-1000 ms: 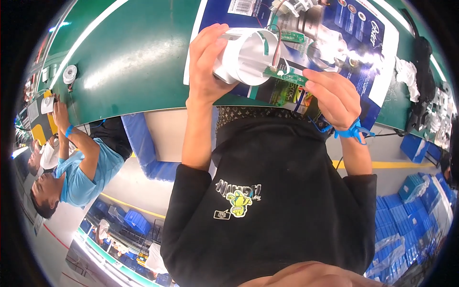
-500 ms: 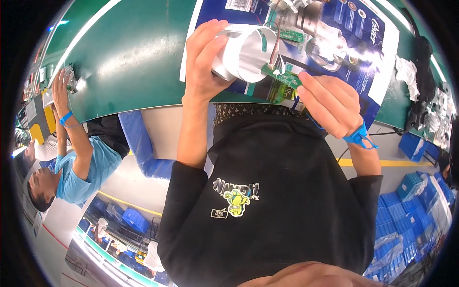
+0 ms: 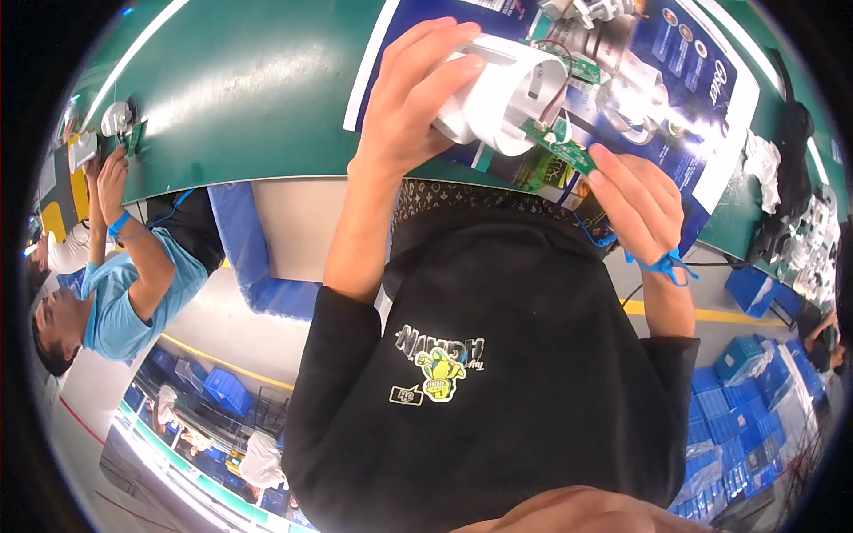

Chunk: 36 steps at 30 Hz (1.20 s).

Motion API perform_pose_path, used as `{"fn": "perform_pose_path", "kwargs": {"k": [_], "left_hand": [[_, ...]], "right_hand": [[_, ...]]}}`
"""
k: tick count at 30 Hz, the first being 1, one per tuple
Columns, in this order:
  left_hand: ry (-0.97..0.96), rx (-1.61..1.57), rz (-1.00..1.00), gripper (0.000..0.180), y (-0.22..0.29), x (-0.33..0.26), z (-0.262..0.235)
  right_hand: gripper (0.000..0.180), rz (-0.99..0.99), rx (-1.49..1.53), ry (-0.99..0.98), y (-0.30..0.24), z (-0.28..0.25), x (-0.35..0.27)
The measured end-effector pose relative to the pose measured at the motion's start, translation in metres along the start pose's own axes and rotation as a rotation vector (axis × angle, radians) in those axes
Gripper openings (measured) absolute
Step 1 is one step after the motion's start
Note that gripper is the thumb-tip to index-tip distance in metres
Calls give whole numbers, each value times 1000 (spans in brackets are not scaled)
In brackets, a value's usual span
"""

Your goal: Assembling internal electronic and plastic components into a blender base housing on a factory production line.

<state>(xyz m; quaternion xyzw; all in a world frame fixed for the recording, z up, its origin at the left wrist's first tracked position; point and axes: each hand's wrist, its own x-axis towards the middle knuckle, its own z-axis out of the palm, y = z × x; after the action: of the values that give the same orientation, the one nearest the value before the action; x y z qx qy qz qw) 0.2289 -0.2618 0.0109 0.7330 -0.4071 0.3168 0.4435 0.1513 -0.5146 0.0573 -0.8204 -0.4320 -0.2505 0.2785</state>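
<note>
White housing [image 3: 498, 91] and green board [image 3: 566, 151] shifted slightly right.
Left grip [image 3: 406, 111] wraps housing: likely light, stiff, slick. Right grip [image 3: 638, 204] pinches board's end; probably fragile, hold by edges.

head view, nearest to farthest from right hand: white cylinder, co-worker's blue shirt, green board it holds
1. Green board, at the right hand's fingertips
2. White cylinder, left of it, in the left hand
3. Co-worker's blue shirt, at the far left

Electronics assembly workshop, evidenced by green tabletop [image 3: 240, 124], co-worker [image 3: 111, 311] at its left edge, green circuit board [image 3: 573, 156], stacked blue bins [image 3: 733, 409] and yellow floor line [image 3: 715, 314].
</note>
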Motion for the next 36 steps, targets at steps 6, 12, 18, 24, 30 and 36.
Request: {"fn": "perform_pose_path", "kwargs": {"k": [6,12,18,24,30,36], "left_hand": [[-47,73,-88,65,8,5,-9],[-66,71,-67,63,15,17,-9],[-66,89,-85,62,15,16,-9],[-79,96,-96,63,15,15,-10],[-82,126,-92,62,15,14,-9],[-68,141,-70,62,16,16,-8]], "right_hand": [[31,179,40,140,-5,-1,-23],[25,24,62,84,3,3,-8],[22,74,34,111,12,9,-11],[23,42,-25,62,8,4,-5],[25,45,-88,-80,1,-10,12],[30,-13,-80,-143,3,-16,26]]}}
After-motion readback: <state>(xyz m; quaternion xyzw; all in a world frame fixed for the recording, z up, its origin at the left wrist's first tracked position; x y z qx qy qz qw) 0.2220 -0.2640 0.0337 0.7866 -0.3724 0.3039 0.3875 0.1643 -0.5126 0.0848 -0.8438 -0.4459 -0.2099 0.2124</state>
